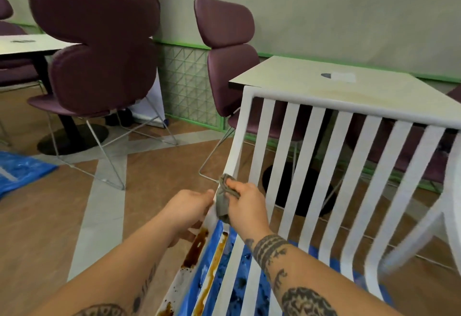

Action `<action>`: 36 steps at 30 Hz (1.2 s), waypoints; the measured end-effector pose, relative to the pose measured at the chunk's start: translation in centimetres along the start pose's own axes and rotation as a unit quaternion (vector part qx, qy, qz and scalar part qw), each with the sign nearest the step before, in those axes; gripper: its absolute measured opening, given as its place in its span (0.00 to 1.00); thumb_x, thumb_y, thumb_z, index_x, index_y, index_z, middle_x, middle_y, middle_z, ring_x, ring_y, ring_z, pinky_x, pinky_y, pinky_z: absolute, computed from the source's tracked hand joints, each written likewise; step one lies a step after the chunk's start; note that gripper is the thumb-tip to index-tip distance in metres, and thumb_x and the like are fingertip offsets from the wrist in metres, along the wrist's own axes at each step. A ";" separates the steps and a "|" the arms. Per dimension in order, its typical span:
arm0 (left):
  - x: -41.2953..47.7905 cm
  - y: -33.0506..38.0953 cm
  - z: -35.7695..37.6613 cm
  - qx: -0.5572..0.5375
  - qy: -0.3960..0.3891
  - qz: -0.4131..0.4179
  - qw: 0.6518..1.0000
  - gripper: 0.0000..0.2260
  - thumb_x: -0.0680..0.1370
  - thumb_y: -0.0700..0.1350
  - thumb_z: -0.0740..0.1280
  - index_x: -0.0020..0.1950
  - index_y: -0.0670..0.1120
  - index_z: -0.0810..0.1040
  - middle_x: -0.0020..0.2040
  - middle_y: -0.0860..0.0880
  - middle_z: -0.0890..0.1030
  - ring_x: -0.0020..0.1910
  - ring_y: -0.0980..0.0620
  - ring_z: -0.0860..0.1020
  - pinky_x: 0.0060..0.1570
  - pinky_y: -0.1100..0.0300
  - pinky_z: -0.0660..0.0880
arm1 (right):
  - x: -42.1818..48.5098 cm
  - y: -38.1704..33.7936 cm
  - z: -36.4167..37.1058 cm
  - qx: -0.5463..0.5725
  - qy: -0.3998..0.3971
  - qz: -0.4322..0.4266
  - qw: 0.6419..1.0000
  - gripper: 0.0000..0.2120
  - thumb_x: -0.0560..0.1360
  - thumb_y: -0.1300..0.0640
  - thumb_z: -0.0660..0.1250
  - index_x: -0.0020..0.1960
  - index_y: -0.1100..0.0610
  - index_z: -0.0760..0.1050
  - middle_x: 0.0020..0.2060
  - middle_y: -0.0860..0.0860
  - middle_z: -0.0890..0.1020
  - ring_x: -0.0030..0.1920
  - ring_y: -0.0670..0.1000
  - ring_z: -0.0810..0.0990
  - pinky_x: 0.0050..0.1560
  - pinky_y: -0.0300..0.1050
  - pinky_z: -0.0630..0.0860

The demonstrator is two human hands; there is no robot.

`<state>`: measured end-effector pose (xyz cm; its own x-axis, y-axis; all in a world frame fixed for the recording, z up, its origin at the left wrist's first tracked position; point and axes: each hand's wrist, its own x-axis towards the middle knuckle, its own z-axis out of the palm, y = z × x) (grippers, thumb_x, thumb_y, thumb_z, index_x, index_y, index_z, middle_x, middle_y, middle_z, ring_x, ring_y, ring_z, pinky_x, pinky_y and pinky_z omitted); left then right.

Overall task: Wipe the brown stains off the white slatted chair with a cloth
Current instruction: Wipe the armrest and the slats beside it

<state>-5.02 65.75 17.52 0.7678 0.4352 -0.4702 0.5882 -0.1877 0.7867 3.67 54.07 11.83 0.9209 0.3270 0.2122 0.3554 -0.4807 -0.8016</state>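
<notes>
Right hand is clenched on a crumpled grey cloth and presses it to the left side rail of the white slatted chair, where back meets seat. Left hand grasps the same rail just beside the cloth, on the outer side, with the thumb on top. Both forearms are tattooed.

Brown stains run down the chair's left seat rail and the nearest slat, below the hands; more blotches sit at the near end.

A blue plastic sheet spotted with dark marks shows through the seat slats, under the chair.

Behind the chair back, close up, is a cream rectangular table. Its black round pedestal base is visible through the back slats.

Left of the chair are two purple padded chairs on wire legs, the nearer one well apart and the farther at the table's corner. Far left, a second blue sheet lies on the floor.
</notes>
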 end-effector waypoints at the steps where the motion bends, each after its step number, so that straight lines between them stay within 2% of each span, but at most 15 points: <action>1: -0.1 0.3 -0.1 -0.013 -0.001 -0.005 1.000 0.19 0.83 0.59 0.58 0.54 0.46 0.81 0.51 0.46 0.81 0.48 0.45 0.80 0.41 0.51 0.80 | -1.0 0.0 0.0 -0.020 -0.022 -0.016 0.999 0.16 0.82 0.58 0.63 0.67 0.47 0.78 0.53 0.45 0.75 0.50 0.44 0.74 0.47 0.22 0.71; 2: 0.1 0.6 -0.1 -0.034 0.004 -0.009 0.999 0.20 0.83 0.59 0.57 0.54 0.45 0.80 0.50 0.46 0.81 0.47 0.45 0.79 0.38 0.53 0.77 | -1.9 0.1 -0.1 -0.022 -0.050 -0.019 0.998 0.15 0.82 0.59 0.63 0.65 0.47 0.79 0.52 0.45 0.74 0.50 0.44 0.74 0.43 0.21 0.70; 4: 0.6 1.1 0.2 -0.077 0.026 -0.011 0.997 0.20 0.84 0.58 0.56 0.54 0.45 0.79 0.50 0.44 0.82 0.45 0.45 0.79 0.37 0.54 0.75 | -2.6 0.2 -1.2 -0.021 -0.110 -0.030 0.993 0.14 0.81 0.60 0.63 0.60 0.48 0.82 0.49 0.42 0.75 0.50 0.43 0.76 0.47 0.23 0.71; 6: 1.1 1.5 0.9 -0.098 0.055 0.000 0.994 0.13 0.84 0.53 0.58 0.52 0.48 0.78 0.53 0.43 0.82 0.46 0.43 0.80 0.40 0.50 0.80 | -1.0 0.1 -3.3 -0.065 -0.159 -0.054 0.984 0.17 0.80 0.64 0.62 0.58 0.47 0.84 0.45 0.38 0.75 0.46 0.40 0.75 0.50 0.29 0.74; 8: 2.3 1.2 1.5 -0.024 0.078 0.038 0.996 0.08 0.81 0.48 0.62 0.56 0.53 0.80 0.51 0.46 0.83 0.47 0.43 0.82 0.44 0.47 0.83 | 2.2 -0.5 -5.0 -0.105 -0.126 -0.074 0.984 0.19 0.79 0.64 0.61 0.58 0.47 0.84 0.41 0.35 0.75 0.42 0.39 0.76 0.48 0.31 0.74; 10: 2.8 0.8 1.9 0.060 0.082 0.068 0.992 0.12 0.79 0.45 0.67 0.62 0.54 0.80 0.51 0.52 0.83 0.48 0.50 0.81 0.46 0.51 0.83 | 5.5 -1.3 -5.6 -0.082 -0.063 -0.086 0.991 0.17 0.80 0.63 0.61 0.58 0.48 0.84 0.43 0.40 0.81 0.43 0.42 0.79 0.49 0.36 0.76; 12: 3.1 0.6 1.9 0.090 0.081 0.072 0.990 0.15 0.78 0.44 0.70 0.65 0.54 0.79 0.53 0.55 0.82 0.52 0.53 0.80 0.54 0.52 0.81 | 8.3 -2.0 -5.2 -0.086 -0.033 -0.096 0.991 0.14 0.81 0.60 0.62 0.61 0.50 0.82 0.46 0.46 0.81 0.43 0.44 0.80 0.48 0.33 0.74; 14: 3.2 0.7 1.6 0.089 0.075 0.064 0.991 0.16 0.78 0.44 0.71 0.64 0.55 0.79 0.55 0.54 0.82 0.53 0.52 0.80 0.55 0.51 0.82 | 10.1 -2.2 -4.3 -0.140 -0.028 -0.099 0.985 0.16 0.81 0.59 0.62 0.65 0.48 0.79 0.48 0.47 0.75 0.48 0.47 0.78 0.53 0.33 0.73; 17: 3.4 0.8 1.1 0.066 0.064 0.049 0.995 0.14 0.78 0.43 0.71 0.62 0.57 0.79 0.54 0.54 0.81 0.51 0.50 0.82 0.48 0.49 0.84 | 9.6 -2.0 -3.6 -0.179 -0.056 -0.102 0.977 0.20 0.79 0.60 0.65 0.69 0.49 0.77 0.52 0.50 0.70 0.53 0.54 0.75 0.57 0.39 0.68; 21: 3.4 0.3 0.9 0.013 0.048 0.042 0.998 0.13 0.78 0.43 0.71 0.59 0.58 0.80 0.53 0.53 0.82 0.50 0.50 0.81 0.45 0.51 0.83 | 6.7 -0.8 -2.7 -0.157 -0.078 -0.112 0.978 0.18 0.79 0.59 0.65 0.68 0.50 0.77 0.51 0.49 0.70 0.51 0.53 0.75 0.51 0.39 0.69; 25: 3.3 -0.4 1.2 -0.004 0.056 0.052 0.997 0.14 0.79 0.43 0.71 0.63 0.55 0.80 0.53 0.53 0.82 0.51 0.50 0.81 0.48 0.51 0.82 | 3.4 0.1 -1.6 -0.118 -0.086 -0.091 0.985 0.21 0.80 0.65 0.61 0.68 0.50 0.77 0.55 0.49 0.73 0.55 0.53 0.75 0.56 0.42 0.73; 27: 3.2 -0.8 1.3 0.000 0.063 0.063 0.996 0.17 0.79 0.42 0.70 0.66 0.53 0.78 0.53 0.53 0.82 0.52 0.50 0.81 0.50 0.51 0.82 | 1.7 0.4 -0.7 -0.101 -0.084 -0.077 0.988 0.21 0.79 0.65 0.62 0.68 0.48 0.77 0.55 0.49 0.73 0.54 0.54 0.77 0.58 0.49 0.78; 30: 2.6 -0.6 0.7 -0.055 0.037 0.037 0.997 0.18 0.80 0.41 0.67 0.68 0.55 0.76 0.52 0.49 0.83 0.48 0.46 0.82 0.46 0.51 0.83 | 0.2 0.5 0.0 -0.083 -0.108 -0.066 0.988 0.19 0.81 0.57 0.63 0.71 0.48 0.74 0.57 0.50 0.72 0.56 0.56 0.77 0.61 0.54 0.77; 33: 2.2 0.0 0.5 -0.162 -0.011 0.010 0.987 0.14 0.81 0.43 0.63 0.66 0.52 0.78 0.50 0.47 0.86 0.39 0.46 0.80 0.42 0.51 0.79 | 0.1 -0.3 -0.9 -0.090 -0.155 -0.041 0.983 0.21 0.83 0.51 0.57 0.74 0.50 0.70 0.64 0.53 0.70 0.62 0.58 0.76 0.68 0.53 0.72; 36: 2.1 -0.1 0.8 -0.222 -0.016 -0.009 0.975 0.14 0.82 0.48 0.61 0.62 0.47 0.80 0.40 0.49 0.83 0.32 0.48 0.72 0.36 0.54 0.71 | 0.1 -1.4 -1.7 -0.097 -0.155 -0.022 0.983 0.29 0.78 0.35 0.60 0.73 0.47 0.71 0.61 0.50 0.70 0.62 0.53 0.76 0.67 0.49 0.72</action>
<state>-3.24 66.04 16.11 0.7700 0.4053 -0.4927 0.4395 0.2228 0.8702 3.54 53.40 13.86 0.8221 0.5679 0.0398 0.4447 -0.5970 -0.6676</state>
